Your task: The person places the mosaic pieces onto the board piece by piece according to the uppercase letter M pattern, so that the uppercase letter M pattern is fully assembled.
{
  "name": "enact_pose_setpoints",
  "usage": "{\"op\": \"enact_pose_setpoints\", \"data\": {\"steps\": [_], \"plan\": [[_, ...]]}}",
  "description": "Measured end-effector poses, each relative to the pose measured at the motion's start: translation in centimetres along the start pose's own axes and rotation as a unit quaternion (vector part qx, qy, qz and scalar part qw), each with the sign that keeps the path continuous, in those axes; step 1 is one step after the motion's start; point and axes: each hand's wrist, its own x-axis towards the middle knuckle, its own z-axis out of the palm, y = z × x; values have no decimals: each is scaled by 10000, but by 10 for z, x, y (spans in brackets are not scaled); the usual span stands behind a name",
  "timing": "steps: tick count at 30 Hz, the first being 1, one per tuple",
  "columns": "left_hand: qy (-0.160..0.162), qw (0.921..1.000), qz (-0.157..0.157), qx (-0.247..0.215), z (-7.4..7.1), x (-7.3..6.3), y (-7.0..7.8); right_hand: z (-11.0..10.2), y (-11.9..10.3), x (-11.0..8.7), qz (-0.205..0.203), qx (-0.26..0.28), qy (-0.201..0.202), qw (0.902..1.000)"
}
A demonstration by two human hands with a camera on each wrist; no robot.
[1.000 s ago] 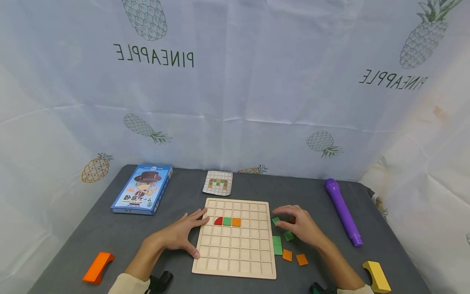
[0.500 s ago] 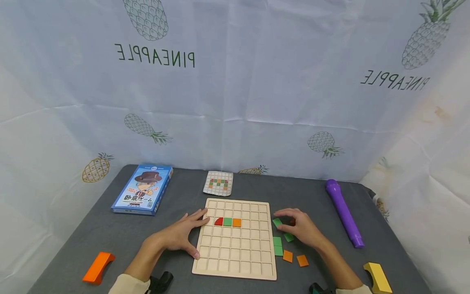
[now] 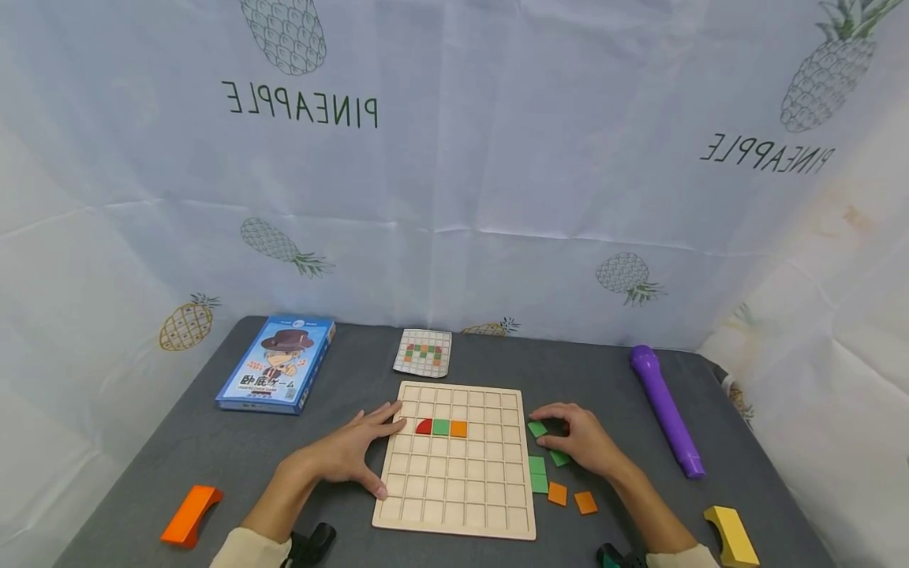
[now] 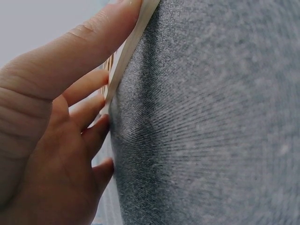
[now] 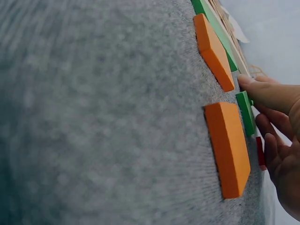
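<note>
Nearby, the left hand [image 3: 351, 448] rests, fingers spread, at the edge of a pale wooden grid board [image 3: 454, 491], while just off its opposite side the right hand [image 3: 585, 440] arches thumb and fingers around a flat, square green tile [image 3: 537, 428] over the woven-looking grey tabletop [image 3: 312, 442]; whether they pinch it I can't tell. Beyond lies a blue box [image 3: 277, 363] reading "卧底ゲーム", and behind it hangs creased pale cloth [image 3: 469, 173] printed "PINEAPPLE" in mirrored letters.

- The grid board [image 3: 454, 478] lay at lower centre, my left hand [image 3: 348, 451] on its left edge.
- Right of it, loose tiles [image 3: 557, 494] lay near my right hand [image 3: 585, 438].
- Behind it lay a card [image 3: 423, 353], a box [image 3: 277, 364] farther left.
</note>
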Motion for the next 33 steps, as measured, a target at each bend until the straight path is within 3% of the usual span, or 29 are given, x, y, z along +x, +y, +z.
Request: {"op": "enact_pose_setpoints", "data": {"steps": [21,27,33], "plan": [[9,10000,-46,45,0,0,2,-2,8,2,-379,152,-111,9991],[11,10000,-41,20,0,-1,2,1,11,3,-395,97,-67,9992],[21,10000,-32,-9,1,-1,1,-1,10,6,-190,369,-33,9991]]}}
